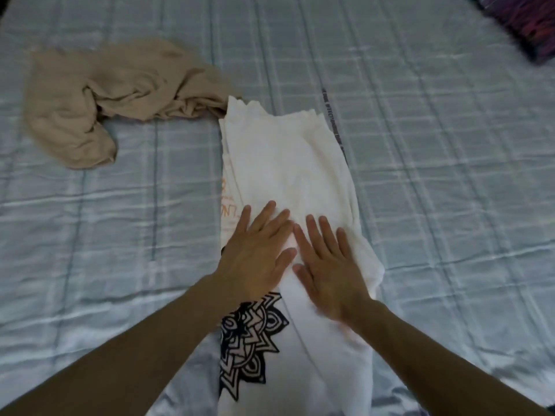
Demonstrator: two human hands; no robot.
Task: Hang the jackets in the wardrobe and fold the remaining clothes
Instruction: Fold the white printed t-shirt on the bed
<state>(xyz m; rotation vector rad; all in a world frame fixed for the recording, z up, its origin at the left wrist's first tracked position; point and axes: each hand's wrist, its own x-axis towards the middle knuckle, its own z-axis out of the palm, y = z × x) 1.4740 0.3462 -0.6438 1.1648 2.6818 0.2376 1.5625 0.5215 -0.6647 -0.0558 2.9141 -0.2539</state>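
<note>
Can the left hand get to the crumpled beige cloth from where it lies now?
Probably yes. The left hand lies flat on the folded white garment; only bare blue checked bedspread separates it from the crumpled beige cloth, up and left.

A bed (pixel 435 175) fills the view, covered in a pale blue checked quilt, shiny and creased. A dark patterned cushion (pixel 522 28) lies at its far right corner.
</note>
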